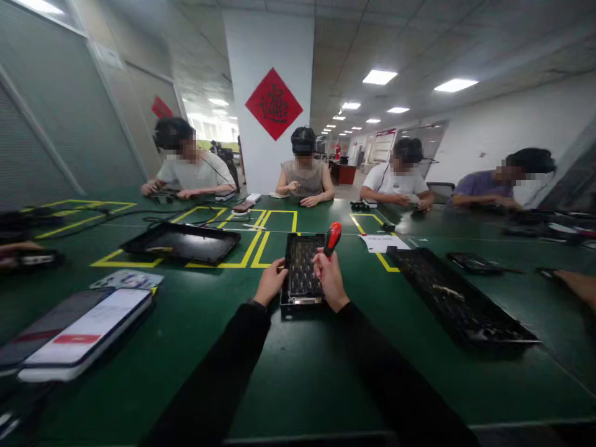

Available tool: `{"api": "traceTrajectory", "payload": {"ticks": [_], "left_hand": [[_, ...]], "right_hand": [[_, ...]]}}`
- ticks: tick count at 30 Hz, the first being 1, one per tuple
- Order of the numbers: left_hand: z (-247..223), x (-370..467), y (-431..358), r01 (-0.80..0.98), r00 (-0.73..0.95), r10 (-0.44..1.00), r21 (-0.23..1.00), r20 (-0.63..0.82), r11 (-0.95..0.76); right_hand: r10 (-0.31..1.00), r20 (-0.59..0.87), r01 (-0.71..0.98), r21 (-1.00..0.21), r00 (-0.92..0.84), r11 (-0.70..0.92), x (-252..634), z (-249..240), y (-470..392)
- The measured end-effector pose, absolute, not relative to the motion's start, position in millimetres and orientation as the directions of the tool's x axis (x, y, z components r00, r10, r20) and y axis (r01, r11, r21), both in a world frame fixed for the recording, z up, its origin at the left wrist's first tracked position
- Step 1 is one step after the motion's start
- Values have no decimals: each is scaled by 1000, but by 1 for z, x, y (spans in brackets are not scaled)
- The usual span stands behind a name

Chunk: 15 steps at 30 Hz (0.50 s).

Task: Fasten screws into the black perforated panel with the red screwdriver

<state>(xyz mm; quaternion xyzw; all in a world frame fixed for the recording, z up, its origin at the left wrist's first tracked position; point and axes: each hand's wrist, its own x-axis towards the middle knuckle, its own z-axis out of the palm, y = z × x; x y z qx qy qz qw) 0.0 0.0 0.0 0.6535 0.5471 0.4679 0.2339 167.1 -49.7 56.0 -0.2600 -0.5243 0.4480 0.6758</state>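
In front of me on the green table lies a black rectangular case (302,273) with rows of small light-coloured parts inside. My left hand (271,282) grips the case's left edge, thumb over the rim. A screwdriver (333,238) with a red and black handle is in my right hand (329,278), over the right side of the case. The handle points up and slightly right. My fingers hide the lower part of the screwdriver, so its tip cannot be made out.
A black tray (181,242) lies left, and a long black tray (459,298) holding small parts right. Phones (88,329) rest at near left. A white paper (384,243) lies near yellow tape lines. Several people sit across the table (209,347); other hands show at both sides.
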Motion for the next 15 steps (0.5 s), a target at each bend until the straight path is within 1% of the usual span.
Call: {"api": "traceTrajectory", "payload": {"ticks": [6,10,15], "left_hand": [[-1,0,2,461,-25,931,830,365,-313],[-1,0,2,439,-38,934,846,355,-304],[2,1,-1,422,-37,937,855,347,-300]], "right_hand": [[858,513,-317,-819,-29,479,163,63,-50],[863,502,-319,-826,-44,465,162,63,-48],[873,486,-360,-822,-40,442,161,64,-43]]}}
